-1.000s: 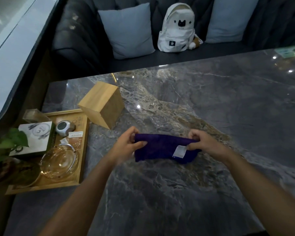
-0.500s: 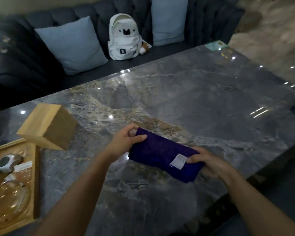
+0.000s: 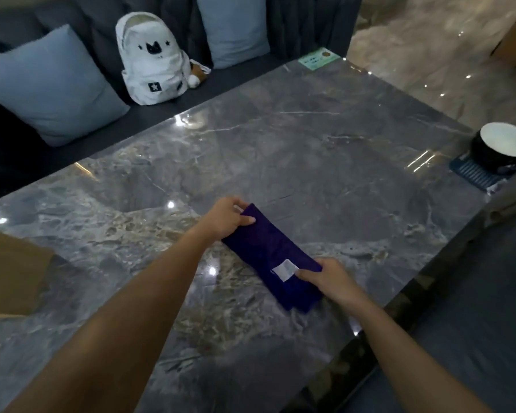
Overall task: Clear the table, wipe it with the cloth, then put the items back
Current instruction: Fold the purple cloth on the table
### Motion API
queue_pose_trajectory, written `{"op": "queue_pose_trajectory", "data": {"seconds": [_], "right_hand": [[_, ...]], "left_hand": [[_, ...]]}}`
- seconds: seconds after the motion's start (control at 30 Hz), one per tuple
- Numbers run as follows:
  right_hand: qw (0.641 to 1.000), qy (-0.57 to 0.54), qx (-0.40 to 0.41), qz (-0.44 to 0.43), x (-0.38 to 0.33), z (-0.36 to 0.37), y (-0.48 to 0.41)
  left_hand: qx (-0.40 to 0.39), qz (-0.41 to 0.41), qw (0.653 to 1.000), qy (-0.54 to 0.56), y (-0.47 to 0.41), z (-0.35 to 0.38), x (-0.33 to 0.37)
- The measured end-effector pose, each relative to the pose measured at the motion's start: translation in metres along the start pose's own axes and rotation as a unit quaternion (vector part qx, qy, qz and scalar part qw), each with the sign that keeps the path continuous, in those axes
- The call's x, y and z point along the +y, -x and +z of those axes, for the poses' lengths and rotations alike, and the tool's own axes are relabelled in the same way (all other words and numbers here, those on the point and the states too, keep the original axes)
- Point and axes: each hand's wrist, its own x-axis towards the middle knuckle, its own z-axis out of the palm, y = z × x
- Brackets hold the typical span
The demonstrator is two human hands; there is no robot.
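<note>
A folded purple cloth (image 3: 270, 256) is laid slantwise on the grey marble table (image 3: 310, 150), near its near edge, with a white label (image 3: 285, 269) seen on its top face. Its far-left end is pinched by the left hand (image 3: 227, 217), thumb laid on top and fingers curled around the edge, the forearm being stretched out from the near left. Its near-right end is gripped by the right hand (image 3: 329, 281), thumb pressed just beside the label, the wrist bent inward and the forearm brought in from the near right. A dark bowl (image 3: 502, 147) is stood on a blue ribbed mat (image 3: 474, 174) at the table's right edge. A wooden box (image 3: 9, 272) is cut off at the left edge. A white backpack (image 3: 152, 59) is propped on the far sofa (image 3: 149, 120).
</note>
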Motion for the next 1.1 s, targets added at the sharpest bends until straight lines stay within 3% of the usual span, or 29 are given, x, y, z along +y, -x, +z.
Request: {"op": "queue_pose_trajectory", "data": {"seconds": [0.13,0.33,0.43,0.7,0.87,1.1], "right_hand": [[0.975,0.219,-0.003,-0.032,-0.001,-0.003,-0.004],[0.957,0.279,-0.073,0.042,-0.008,-0.017,-0.012],[0.924,0.37,-0.088,0.048,-0.015,-0.022,-0.016],[0.895,0.442,-0.058,0.001,-0.039,-0.026,-0.028],[0.913,0.399,-0.071,-0.055,-0.064,-0.016,-0.034],[0.911,0.384,-0.018,-0.148,-0.1,0.05,-0.035]], "left_hand": [[0.037,0.012,0.997,-0.073,-0.022,0.015,-0.004],[0.09,0.043,0.965,-0.244,-0.031,0.027,-0.023],[0.109,0.058,0.948,-0.294,-0.029,0.03,-0.022],[0.143,0.055,0.958,-0.244,-0.006,0.016,-0.029],[0.151,0.029,0.967,-0.203,0.018,-0.01,-0.041],[0.252,0.042,0.956,-0.145,0.073,-0.067,-0.076]]}}
